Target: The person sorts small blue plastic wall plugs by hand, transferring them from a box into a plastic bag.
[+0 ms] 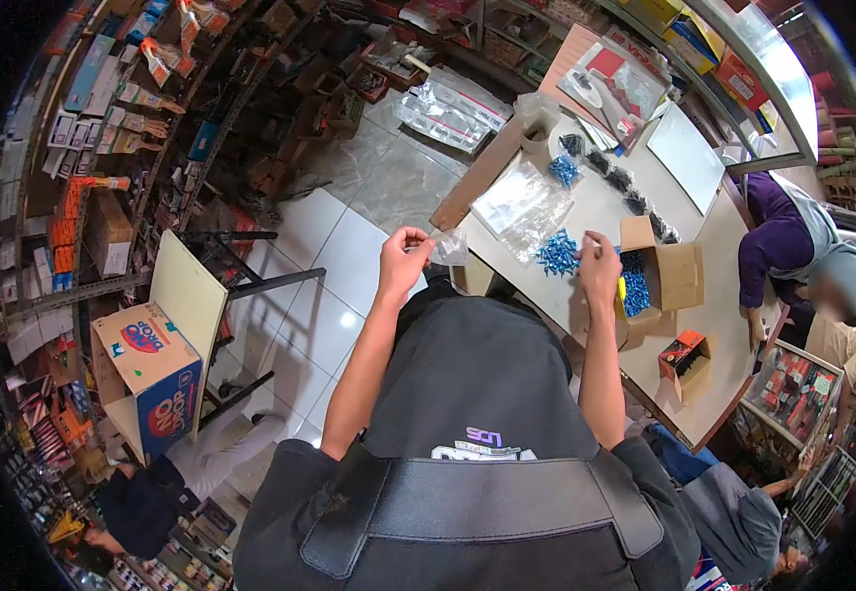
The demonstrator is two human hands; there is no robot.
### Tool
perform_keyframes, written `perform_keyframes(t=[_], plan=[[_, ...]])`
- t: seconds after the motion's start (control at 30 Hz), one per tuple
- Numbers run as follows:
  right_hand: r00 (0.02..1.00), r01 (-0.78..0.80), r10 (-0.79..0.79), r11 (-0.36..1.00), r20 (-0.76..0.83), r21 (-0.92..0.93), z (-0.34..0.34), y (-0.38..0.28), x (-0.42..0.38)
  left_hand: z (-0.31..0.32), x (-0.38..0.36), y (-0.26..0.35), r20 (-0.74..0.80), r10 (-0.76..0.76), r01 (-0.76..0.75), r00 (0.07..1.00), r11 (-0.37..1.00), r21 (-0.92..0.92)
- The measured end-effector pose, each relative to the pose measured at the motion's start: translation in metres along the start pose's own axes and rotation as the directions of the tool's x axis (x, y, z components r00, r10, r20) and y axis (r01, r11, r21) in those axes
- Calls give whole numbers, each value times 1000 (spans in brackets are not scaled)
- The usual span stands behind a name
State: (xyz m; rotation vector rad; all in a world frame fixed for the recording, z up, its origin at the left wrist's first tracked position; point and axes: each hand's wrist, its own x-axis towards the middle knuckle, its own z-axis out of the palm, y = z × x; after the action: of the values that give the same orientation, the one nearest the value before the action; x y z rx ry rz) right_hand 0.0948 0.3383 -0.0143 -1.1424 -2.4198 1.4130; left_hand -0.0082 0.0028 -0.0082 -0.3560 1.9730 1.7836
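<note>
My left hand (405, 260) is closed, pinching a small clear plastic bag (450, 247) in front of the table edge. Over the table, my right hand (599, 264) has its fingers drawn together beside a loose pile of small blue pieces (556, 254); whatever is between the fingertips is too small to make out. Just right of that hand stands an open cardboard box (679, 274) holding many more of the blue pieces (635, 286). Larger clear plastic bags (536, 212) lie flat behind the pile.
Bundles of black pieces (620, 179) and a blue bundle (564, 172) lie farther back on the table (566, 303). A small open box (684, 364) sits at right. A person in purple sleeves (773, 222) leans at the table's far side. Shelves and a carton (152, 369) stand left.
</note>
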Motion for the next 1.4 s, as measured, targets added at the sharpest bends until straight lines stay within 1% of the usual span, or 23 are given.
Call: perform_keyframes(t=[0.03, 0.07, 0.13, 0.17, 0.23, 0.27, 0.33, 0.37, 0.4, 0.47, 0.5, 0.6, 0.63, 0.7, 0.83, 0.9, 0.93, 1.0, 1.03, 1.13, 1.2, 1.33, 1.4], plan=[[983, 101, -105, 994, -150, -35, -6, -2, 1, 0, 0, 1, -2, 0, 0, 1000, 1000, -3], [983, 101, -105, 994, -150, -35, -14, -4, 2, 0, 0, 1, -2, 0, 0, 1000, 1000, -3], [866, 175, -160, 985, -474, -12, -31, -5, 8, 0, 1, 1, 13, -7, 7, 1000, 1000, -4], [865, 172, -157, 985, -476, -12, -39, 1, 13, 0, 1, -1, 16, -8, 8, 1000, 1000, -2], [863, 10, -46, 997, -503, -74, -58, 22, 28, 1, 2, -3, 14, -2, 2, 1000, 1000, 10], [861, 8, -45, 997, -507, -74, -67, 37, 33, 3, 2, -2, 18, -1, 1, 1000, 1000, 10], [934, 60, -175, 937, -313, -345, -74, 63, 40, 2, 1, 1, 11, -9, 9, 1000, 1000, 5], [975, 33, -94, 956, -199, -291, -80, 66, 37, 0, 1, 1, 7, -8, 8, 1000, 1000, 7], [975, 34, -95, 957, -199, -289, -78, 70, 35, 0, 2, 0, 10, 0, 0, 1000, 1000, 3], [956, 175, -283, 759, -75, -628, -73, 74, 31, 1, 2, -1, 17, 6, -6, 1000, 1000, -2], [957, 173, -281, 759, -76, -628, -75, 74, 30, 0, 1, -1, 14, 8, -8, 1000, 1000, 5], [998, 49, -6, 770, 68, -637, -80, 58, 38, -3, 2, -4, 12, 14, -14, 1000, 1000, 18], [998, 44, -5, 770, 63, -637, -80, 51, 39, -2, 2, -6, 19, 14, -15, 1000, 1000, 22], [993, -59, 106, 804, 46, -592, -79, 42, 40, 1, 1, -6, 11, 24, -24, 1000, 1000, 16], [998, -17, 52, 785, 38, -619, -77, 56, 49, 2, -1, -6, -2, 20, -20, 1000, 1000, -17], [991, -59, 123, 776, 58, -628, -77, 60, 51, 1, -2, -7, -11, 25, -25, 1000, 1000, -15], [991, -57, 121, 775, 58, -630, -78, 63, 51, 2, -2, -8, -15, 30, -31, 999, 999, -10], [998, 15, 21, 806, 54, -591, -78, 65, 48, 1, -3, -8, -20, 27, -27, 999, 999, -16], [998, 18, 19, 806, 56, -592, -80, 66, 46, 0, -4, -8, -23, 23, -24, 999, 1000, -20], [994, -29, 78, 851, 72, -525, -87, 56, 39, -4, -5, -8, 2, -9, 9, 1000, 1000, 12], [1000, -20, 12, 931, -23, -363, -89, 52, 29, -3, -7, -7, -21, 5, -5, 1000, 1000, 2], [998, -34, 14, 951, -67, -306, -96, 47, 22, -1, -8, -6, -31, 25, -25, 999, 1000, 2], [988, 5, -39, 975, -148, -221, -96, 50, 24, -2, -7, -5, -4, 8, -8, 1000, 1000, 12]])
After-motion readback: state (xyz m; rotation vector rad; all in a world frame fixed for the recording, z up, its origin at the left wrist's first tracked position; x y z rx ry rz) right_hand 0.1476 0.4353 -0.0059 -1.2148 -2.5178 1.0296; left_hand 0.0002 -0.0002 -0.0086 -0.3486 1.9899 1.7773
